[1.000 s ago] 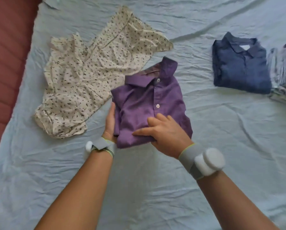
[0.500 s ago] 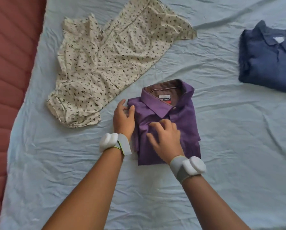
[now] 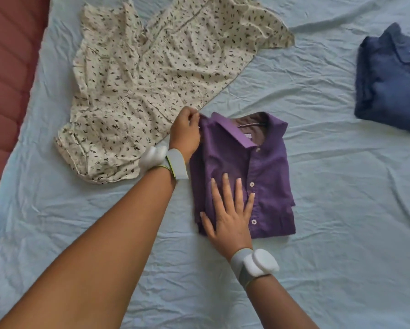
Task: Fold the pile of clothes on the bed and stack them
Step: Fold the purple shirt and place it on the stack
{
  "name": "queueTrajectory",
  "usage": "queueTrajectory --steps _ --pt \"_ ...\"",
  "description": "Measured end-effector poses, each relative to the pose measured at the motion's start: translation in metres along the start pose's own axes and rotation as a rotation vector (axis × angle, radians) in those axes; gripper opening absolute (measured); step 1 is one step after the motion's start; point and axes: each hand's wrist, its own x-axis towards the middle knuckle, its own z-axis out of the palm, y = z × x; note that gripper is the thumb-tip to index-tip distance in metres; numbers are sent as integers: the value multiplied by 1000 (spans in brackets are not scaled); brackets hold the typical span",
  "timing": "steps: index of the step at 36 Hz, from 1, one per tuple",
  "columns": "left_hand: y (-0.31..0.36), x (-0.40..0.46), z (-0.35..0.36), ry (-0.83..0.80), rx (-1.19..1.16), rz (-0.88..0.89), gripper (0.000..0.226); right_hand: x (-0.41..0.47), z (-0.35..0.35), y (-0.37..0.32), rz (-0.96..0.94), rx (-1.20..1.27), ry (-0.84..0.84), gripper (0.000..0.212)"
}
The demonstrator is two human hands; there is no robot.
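Bedsheet [image 3: 318, 162]: purple shirt [image 3: 265, 167] under R grip [image 3: 230, 217].

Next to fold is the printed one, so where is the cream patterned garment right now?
The cream patterned garment lies unfolded at the head view's upper left, beside the purple shirt.

Purple shirt [image 3: 265, 167]: matt woven cloth, small glossy buttons, prob. plastic. Left of it, cream printed garment [image 3: 151, 79]: thin, crumpled cloth. Right of it, navy shirt [image 3: 389, 84]: matt, slightly textured cloth. Under all, bed sheet [image 3: 341, 233]: pale blue, wrinkled, matt.
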Motion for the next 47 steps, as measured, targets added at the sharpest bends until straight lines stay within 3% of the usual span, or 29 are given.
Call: queueTrajectory --steps 3,7,10,15,22,25,28,30,34,40,44,47 --pt "-20 9 -4 -17 105 -120 19 -1 4 -2 -64 -90 -59 64" --pt "0 9 -10 -11 127 -31 23 0 1 -2 -29 -52 -56 55" --pt "1 8 -16 -53 343 79 24 -2 -3 0 -29 15 -57 52" --pt "-2 12 -19 -191 617 71 16 -8 -6 4 -64 101 -36 49" --pt "16 23 -28 -286 805 70 21 -9 -7 8 -57 192 -24 49" --pt "23 22 -26 -388 856 123 12 -8 -8 7 -52 175 -54 49" --pt "26 20 -21 -266 760 185 5 -6 -8 4 -44 157 -75 49" --pt "28 19 -13 -144 526 202 6 -4 -9 3 -35 157 -68 48" --pt "27 6 6 -194 -3 183 15 -6 -4 4 -39 87 -75 48" --pt "-54 33 8 -15 -74 -243 17 -8 2 4 -125 -82 -141 52" --pt "-19 26 1 -49 -165 -337 41 -6 -7 -1 -91 -20 -153 60" --pt "-4 2 0 -47 -147 -304 39 -2 -14 2 -31 80 -97 61"
